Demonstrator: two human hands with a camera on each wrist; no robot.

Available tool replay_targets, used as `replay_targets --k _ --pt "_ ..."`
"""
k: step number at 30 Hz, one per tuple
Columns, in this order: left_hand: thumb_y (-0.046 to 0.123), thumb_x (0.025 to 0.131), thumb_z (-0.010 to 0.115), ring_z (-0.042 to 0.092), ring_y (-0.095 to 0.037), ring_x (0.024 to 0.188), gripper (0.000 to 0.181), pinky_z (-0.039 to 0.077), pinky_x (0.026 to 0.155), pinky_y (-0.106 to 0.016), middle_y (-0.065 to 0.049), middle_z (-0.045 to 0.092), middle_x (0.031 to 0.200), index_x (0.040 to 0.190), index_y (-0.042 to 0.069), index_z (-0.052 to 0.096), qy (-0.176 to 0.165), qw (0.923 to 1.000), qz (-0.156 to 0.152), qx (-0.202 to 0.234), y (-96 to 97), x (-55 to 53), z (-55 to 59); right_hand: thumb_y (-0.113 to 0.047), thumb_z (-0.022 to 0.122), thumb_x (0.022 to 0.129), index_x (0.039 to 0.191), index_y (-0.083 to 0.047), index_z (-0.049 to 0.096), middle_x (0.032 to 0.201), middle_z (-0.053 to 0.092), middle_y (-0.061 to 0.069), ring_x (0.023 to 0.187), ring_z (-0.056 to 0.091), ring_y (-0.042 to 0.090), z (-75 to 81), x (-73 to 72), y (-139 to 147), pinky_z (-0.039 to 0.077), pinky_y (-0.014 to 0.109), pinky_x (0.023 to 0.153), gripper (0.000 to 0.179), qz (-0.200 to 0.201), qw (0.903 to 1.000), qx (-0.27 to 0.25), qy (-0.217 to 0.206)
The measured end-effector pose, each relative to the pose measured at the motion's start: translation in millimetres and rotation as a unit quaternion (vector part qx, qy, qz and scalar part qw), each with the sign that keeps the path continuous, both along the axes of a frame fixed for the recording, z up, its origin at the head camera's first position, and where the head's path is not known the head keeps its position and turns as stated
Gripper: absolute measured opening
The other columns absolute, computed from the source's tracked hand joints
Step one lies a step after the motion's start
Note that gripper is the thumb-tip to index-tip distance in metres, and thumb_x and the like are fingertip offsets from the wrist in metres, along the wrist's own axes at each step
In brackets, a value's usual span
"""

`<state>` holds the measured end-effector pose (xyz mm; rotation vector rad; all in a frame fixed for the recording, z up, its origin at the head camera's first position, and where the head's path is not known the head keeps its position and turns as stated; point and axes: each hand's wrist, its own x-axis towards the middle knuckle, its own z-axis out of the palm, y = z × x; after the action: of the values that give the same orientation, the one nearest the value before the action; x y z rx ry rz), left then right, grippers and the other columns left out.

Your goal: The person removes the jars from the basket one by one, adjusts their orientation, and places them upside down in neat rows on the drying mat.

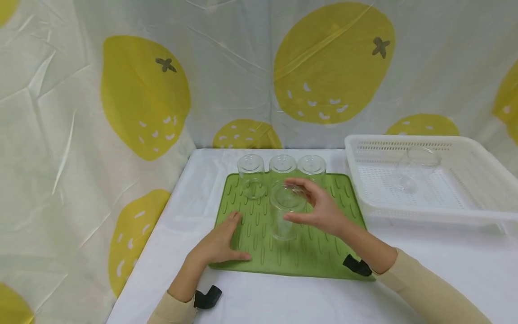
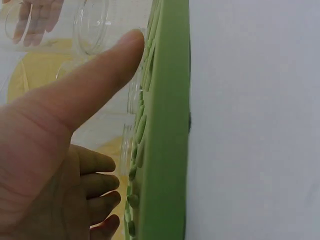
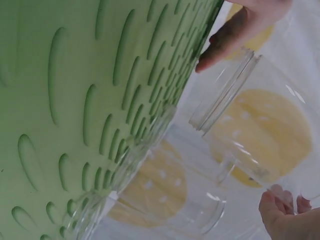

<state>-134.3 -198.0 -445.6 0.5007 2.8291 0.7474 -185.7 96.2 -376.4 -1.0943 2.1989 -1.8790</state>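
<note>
My right hand [image 1: 317, 207] holds a clear drinking glass [image 1: 279, 222] upside down over the middle of the green ridged mat [image 1: 259, 256], thumb and fingers around its upper end. In the right wrist view, the held glass [image 3: 265, 120] has its rim a little apart from the mat. Behind it, three similar glasses stand upside down in a row: a left glass [image 1: 252, 177], a middle glass [image 1: 282, 164] and a right glass [image 1: 311, 165]. My left hand [image 1: 218, 240], fingers spread, rests at the mat's left side; its thumb [image 2: 100, 80] reaches the mat's edge.
A white plastic basket [image 1: 364, 208] with perforated walls stands at the right, and one clear glass [image 1: 417, 168] lies tilted inside it. A white cloth [image 1: 170, 252] covers the table. Behind and to the left hangs a lemon-print curtain [image 1: 226, 76].
</note>
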Motion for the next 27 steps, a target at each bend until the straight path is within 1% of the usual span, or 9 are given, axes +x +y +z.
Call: replay_targets --k 2,4,7,12,18,21,27 --pt "0.054 0.070 0.084 0.015 -0.033 0.146 0.121 0.023 0.114 -0.050 -0.023 0.014 0.159 0.153 -0.006 0.018 0.001 1.0000 0.007 -0.005 -3.8 -0.9 -2.1 -0.002 0.080 0.078 0.139 0.004 0.044 0.140 0.049 0.016 0.132 0.043 0.029 -2.3 -2.4 -2 0.033 0.024 0.109 0.071 0.001 1.0000 -0.002 -0.006" --pt "0.053 0.069 0.084 0.013 -0.033 0.147 0.122 0.022 0.115 -0.049 -0.023 0.013 0.159 0.153 -0.006 0.018 -0.003 0.9999 0.011 -0.004 -6.9 -1.9 -3.5 -0.003 0.080 0.078 0.140 0.004 0.044 0.141 0.048 0.019 0.132 0.043 0.029 -4.9 -4.9 -4 0.033 0.025 0.109 0.072 0.002 0.9999 -0.002 -0.012" --pt "0.053 0.068 0.085 0.010 -0.032 0.147 0.123 0.021 0.115 -0.048 -0.022 0.011 0.160 0.153 -0.006 0.017 -0.017 0.9998 0.013 0.002 -9.5 -2.8 -5.2 -0.005 0.081 0.079 0.141 0.002 0.044 0.142 0.047 0.020 0.133 0.042 0.029 -8.8 -7.9 -6 0.031 0.031 0.111 0.073 0.000 0.9998 0.004 -0.020" --pt "0.052 0.068 0.085 0.009 -0.031 0.147 0.123 0.020 0.115 -0.049 -0.022 0.010 0.160 0.153 -0.006 0.018 -0.026 0.9995 0.016 0.008 -9.1 -3.2 -5.8 -0.005 0.081 0.079 0.140 -0.001 0.045 0.141 0.047 0.016 0.133 0.041 0.029 -17.5 -12.3 -8 0.027 0.041 0.114 0.072 -0.009 0.9994 0.014 -0.029" --pt "0.053 0.068 0.085 0.010 -0.031 0.147 0.123 0.020 0.115 -0.049 -0.020 0.010 0.160 0.153 -0.006 0.018 -0.026 0.9995 0.017 0.001 -9.2 -4.1 -8.7 -0.008 0.081 0.079 0.141 0.000 0.044 0.142 0.044 0.022 0.134 0.040 0.028 -27.1 -15.9 -9 0.024 0.042 0.115 0.073 -0.015 0.9989 0.024 -0.039" --pt "0.054 0.068 0.085 0.009 -0.030 0.148 0.123 0.020 0.115 -0.049 -0.019 0.010 0.161 0.153 -0.006 0.018 -0.026 0.9995 0.016 -0.001 -9.3 -4.5 -8.9 -0.009 0.082 0.079 0.142 0.001 0.042 0.143 0.044 0.021 0.134 0.039 0.028 -29.4 -16.8 -10 0.024 0.043 0.115 0.075 -0.019 0.9986 0.029 -0.041" --pt "0.054 0.068 0.085 0.009 -0.030 0.148 0.123 0.020 0.115 -0.050 -0.019 0.010 0.161 0.153 -0.005 0.018 -0.024 0.9996 0.015 0.002 -10.0 -4.1 -8.7 -0.009 0.082 0.078 0.142 -0.002 0.044 0.143 0.045 0.018 0.134 0.040 0.028 -33.4 -17.5 -12 0.025 0.043 0.115 0.074 -0.026 0.9984 0.034 -0.037"
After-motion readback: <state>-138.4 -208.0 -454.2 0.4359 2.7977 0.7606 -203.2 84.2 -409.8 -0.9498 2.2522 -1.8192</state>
